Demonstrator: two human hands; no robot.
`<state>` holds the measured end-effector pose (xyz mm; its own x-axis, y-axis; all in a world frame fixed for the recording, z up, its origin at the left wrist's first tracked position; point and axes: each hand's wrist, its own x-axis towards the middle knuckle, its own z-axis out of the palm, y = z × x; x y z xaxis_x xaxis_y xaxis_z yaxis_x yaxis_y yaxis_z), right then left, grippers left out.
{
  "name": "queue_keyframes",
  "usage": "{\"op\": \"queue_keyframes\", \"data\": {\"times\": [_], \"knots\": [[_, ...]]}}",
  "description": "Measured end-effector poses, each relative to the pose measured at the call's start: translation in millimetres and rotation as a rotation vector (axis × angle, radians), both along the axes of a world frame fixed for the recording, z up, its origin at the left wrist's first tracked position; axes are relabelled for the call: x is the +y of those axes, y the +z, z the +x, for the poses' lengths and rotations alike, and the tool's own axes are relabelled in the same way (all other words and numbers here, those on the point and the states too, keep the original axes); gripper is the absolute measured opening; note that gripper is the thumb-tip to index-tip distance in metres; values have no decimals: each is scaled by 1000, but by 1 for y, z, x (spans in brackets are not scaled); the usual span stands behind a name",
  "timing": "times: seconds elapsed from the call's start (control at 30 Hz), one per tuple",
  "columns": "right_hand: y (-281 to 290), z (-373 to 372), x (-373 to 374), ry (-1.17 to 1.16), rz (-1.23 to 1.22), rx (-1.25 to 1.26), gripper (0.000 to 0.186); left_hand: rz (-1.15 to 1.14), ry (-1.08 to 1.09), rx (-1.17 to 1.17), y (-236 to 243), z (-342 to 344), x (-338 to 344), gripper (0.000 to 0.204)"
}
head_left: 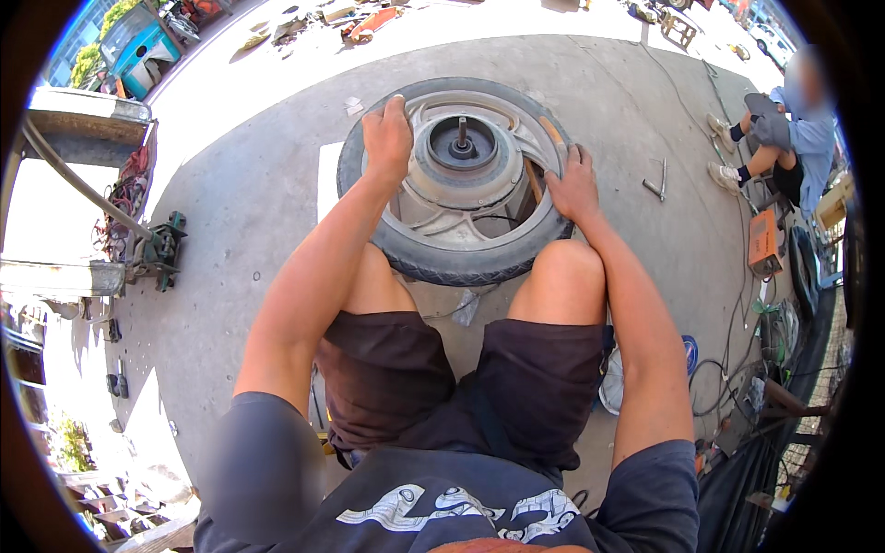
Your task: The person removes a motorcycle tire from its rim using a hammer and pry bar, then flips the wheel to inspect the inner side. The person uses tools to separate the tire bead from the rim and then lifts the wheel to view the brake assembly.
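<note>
A wheel with a black tyre [482, 265], grey cast rim [433, 232] and central hub with upright axle [463, 136] lies at my knees. My left hand [387, 140] is closed at the rim's upper left; what its curled fingers hold is hidden. My right hand [572, 184] grips the tyre on the right. An orange-tan strip [551, 129] lies along the rim above it; I cannot tell what it is.
A seated person [788, 138] is at the right, near an orange box [765, 241] and cables. An L-shaped metal tool [656, 180] lies on the concrete. A metal structure with a machine [161, 249] stands left. Scattered scrap [373, 23] lies beyond.
</note>
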<state>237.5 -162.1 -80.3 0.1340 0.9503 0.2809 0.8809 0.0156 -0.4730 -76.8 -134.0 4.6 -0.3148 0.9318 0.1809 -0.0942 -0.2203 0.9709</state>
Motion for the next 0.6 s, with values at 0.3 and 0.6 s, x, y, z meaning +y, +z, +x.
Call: {"op": "queue_keyframes", "data": {"times": [0.3, 0.6], "knots": [[5, -2, -4, -6, -40, 3, 77, -137, -455, -127, 12, -23, 4, 43], [3, 0, -2, -1, -34, 15, 76, -54, -203, -52, 9, -10, -7, 40]]}}
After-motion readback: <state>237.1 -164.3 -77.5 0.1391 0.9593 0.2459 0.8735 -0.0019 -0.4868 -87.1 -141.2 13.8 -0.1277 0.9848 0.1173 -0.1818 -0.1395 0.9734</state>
